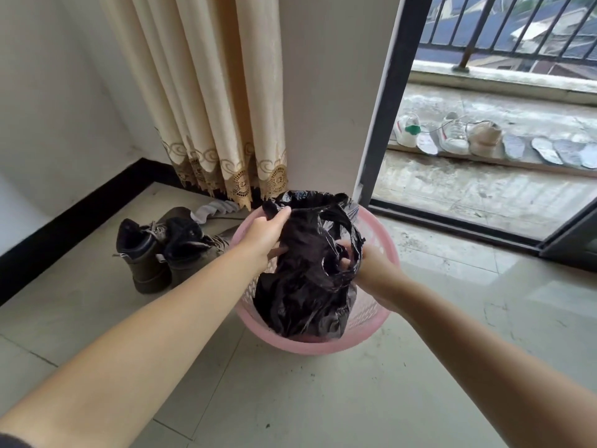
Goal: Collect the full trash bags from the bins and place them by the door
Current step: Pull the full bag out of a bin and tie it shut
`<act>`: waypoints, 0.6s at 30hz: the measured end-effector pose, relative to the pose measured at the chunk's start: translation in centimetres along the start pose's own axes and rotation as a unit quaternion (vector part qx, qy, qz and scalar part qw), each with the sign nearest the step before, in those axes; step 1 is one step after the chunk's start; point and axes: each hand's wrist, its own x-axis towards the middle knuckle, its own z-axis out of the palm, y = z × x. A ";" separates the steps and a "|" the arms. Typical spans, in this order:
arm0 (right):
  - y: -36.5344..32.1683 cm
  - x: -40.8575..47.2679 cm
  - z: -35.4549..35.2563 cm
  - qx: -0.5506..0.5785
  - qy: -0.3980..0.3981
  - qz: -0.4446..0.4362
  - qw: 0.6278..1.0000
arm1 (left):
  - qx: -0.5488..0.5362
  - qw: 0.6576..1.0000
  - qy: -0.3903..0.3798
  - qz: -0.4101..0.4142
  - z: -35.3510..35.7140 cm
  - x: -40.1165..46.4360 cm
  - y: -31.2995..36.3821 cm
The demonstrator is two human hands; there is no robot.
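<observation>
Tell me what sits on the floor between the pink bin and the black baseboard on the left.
In the head view, a pair of dark lace-up boots stands on the tiles between the pink bin and the black baseboard.

Bright daylight from right; edges perhaps warped.

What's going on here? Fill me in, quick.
A person is pulling a black trash bag out of a pink mesh bin on the tiled floor. The left hand grips the bag's upper edge; the right hand holds its gathered handles. The bag sits in the bin, beside the open balcony door.
</observation>
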 end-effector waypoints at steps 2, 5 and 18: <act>0.1 -0.5 -0.1 0.021 -0.066 -0.030 0.997 | -0.023 0.999 0.019 0.011 0.7 0.2 0.1; 0.5 -0.3 -0.4 0.036 -0.043 -0.042 0.998 | 0.044 0.992 0.091 0.077 0.9 0.6 0.4; 0.7 1.7 0.7 -0.046 0.037 -0.064 0.996 | 0.320 0.909 -0.170 0.206 3.7 -5.0 0.7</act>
